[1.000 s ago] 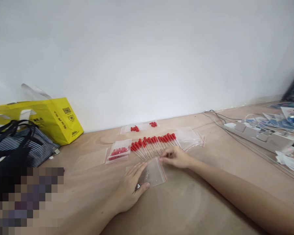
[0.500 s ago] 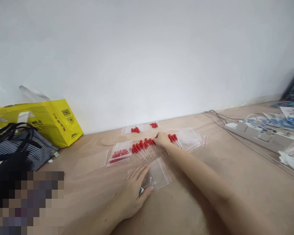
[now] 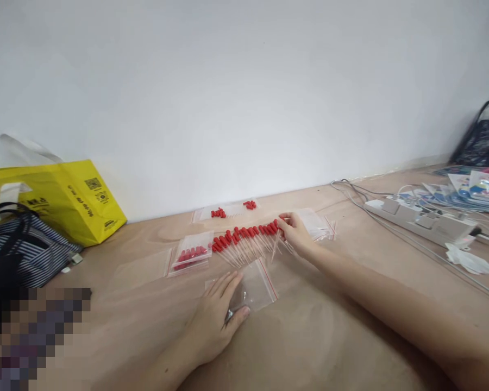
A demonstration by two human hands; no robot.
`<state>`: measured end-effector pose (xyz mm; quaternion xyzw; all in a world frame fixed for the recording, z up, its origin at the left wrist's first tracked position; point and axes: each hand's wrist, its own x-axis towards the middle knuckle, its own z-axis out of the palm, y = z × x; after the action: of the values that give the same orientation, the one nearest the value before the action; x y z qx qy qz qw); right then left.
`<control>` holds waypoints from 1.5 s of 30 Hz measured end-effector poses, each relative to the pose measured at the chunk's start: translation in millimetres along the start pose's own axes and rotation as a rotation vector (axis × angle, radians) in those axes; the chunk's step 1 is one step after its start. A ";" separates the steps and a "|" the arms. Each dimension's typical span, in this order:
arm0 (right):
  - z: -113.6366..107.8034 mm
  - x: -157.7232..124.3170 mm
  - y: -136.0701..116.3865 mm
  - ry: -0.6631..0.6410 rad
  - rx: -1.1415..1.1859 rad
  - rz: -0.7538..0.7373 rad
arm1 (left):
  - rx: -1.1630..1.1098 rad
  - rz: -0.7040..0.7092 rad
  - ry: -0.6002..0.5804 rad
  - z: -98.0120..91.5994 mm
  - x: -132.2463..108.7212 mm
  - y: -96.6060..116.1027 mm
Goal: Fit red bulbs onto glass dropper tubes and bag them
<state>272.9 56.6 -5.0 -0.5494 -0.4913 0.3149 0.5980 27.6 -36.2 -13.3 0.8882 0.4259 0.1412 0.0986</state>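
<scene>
A row of droppers [image 3: 244, 239] with red bulbs and thin clear stems lies across the middle of the table. At the row's right end, my right hand [image 3: 292, 228] pinches a dropper [image 3: 275, 245], whose stem slants down below the fingers. My left hand [image 3: 220, 315] lies flat with its fingers stretched out, pressing on a clear zip bag [image 3: 256, 285] with a red seal line. Left of the row are zip bags [image 3: 191, 255] with red-bulbed droppers inside. Behind my right hand lie flat clear zip bags [image 3: 313, 221].
Loose red bulbs [image 3: 218, 213] lie on clear plastic near the wall, with a second cluster [image 3: 250, 205] beside them. A yellow bag [image 3: 77, 201] and a striped bag [image 3: 44, 244] stand left. On the right are a power strip [image 3: 419, 220], cables, crumpled tissue [image 3: 470, 259] and stacked packets [image 3: 487, 187].
My right hand has shifted right along the droppers to the end of the row, uncovering the red bulbs it hid. My left hand stays on the zip bag. The view has turned slightly right.
</scene>
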 end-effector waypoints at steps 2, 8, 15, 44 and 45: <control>-8.8 -20.1 2.0 0.017 0.053 0.025 | -0.007 0.010 0.013 4.4 0.4 -2.8; -5.8 -64.5 0.8 -0.065 0.380 0.211 | -0.057 0.014 0.013 6.1 2.0 8.2; -13.1 -76.8 -2.6 -0.581 0.235 0.348 | -0.073 -0.064 -0.018 5.0 2.6 16.7; 58.1 22.1 6.7 -0.191 -0.637 -0.064 | -0.151 0.035 -0.065 -14.1 -14.5 -13.9; 63.8 23.7 8.0 -0.165 -0.654 -0.055 | -0.152 0.035 -0.073 -14.4 -14.4 -13.5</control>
<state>222.2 102.1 -12.5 -0.6713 -0.6278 0.1678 0.3565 4.3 -38.4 -6.2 0.8900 0.3946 0.1425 0.1786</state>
